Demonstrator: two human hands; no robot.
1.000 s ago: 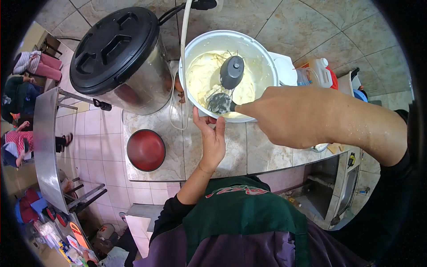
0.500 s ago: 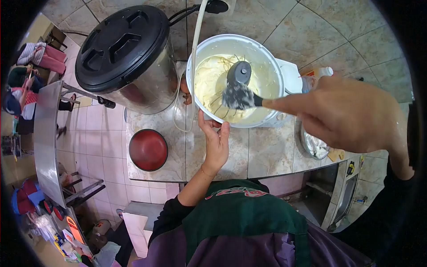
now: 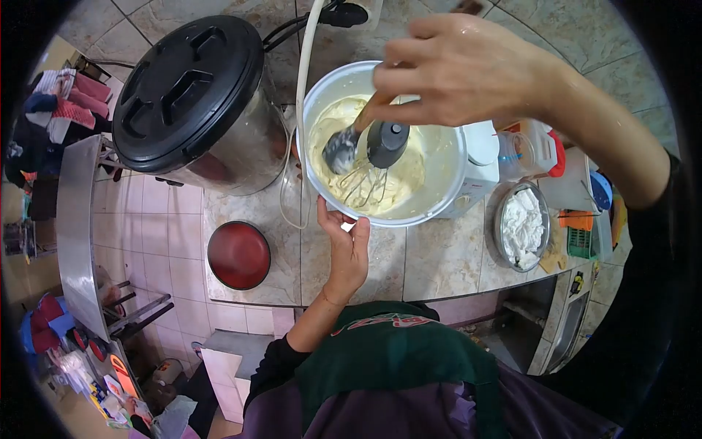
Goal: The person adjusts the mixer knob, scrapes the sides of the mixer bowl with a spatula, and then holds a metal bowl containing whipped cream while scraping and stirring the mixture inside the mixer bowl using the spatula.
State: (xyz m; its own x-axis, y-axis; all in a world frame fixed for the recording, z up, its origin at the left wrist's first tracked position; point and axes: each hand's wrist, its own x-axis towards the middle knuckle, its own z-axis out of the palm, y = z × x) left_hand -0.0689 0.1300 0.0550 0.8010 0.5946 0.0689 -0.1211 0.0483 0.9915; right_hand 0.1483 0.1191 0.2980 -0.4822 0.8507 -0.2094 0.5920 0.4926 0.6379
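A white mixing bowl (image 3: 444, 192) holds pale yellow cream (image 3: 411, 174) around a grey whisk hub (image 3: 387, 146) with wire beaters (image 3: 369, 183). My left hand (image 3: 345, 252) grips the near edge of the bowl, thumb at the rim and fingers partly hidden by its wall. Above the bowl's far side, my right hand (image 3: 464, 69) is closed around the wooden handle of a spatula (image 3: 341, 151). The spatula's dark head, smeared with cream, hangs down inside the bowl, left of the hub. Whether it touches the cream I cannot tell.
Left of the bowl stands a large steel container (image 3: 238, 150) with a black lid (image 3: 190, 88). A red bowl (image 3: 239, 254) sits near the counter's front edge. To the right are a bowl of white cream (image 3: 523, 225) and a green basket (image 3: 580, 243). A pale hose (image 3: 304, 80) hangs beside the mixing bowl.
My right hand has moved up and left over the bowl. The spatula has swung from across the hub to its left, head pointing down. My left hand keeps its hold on the bowl.
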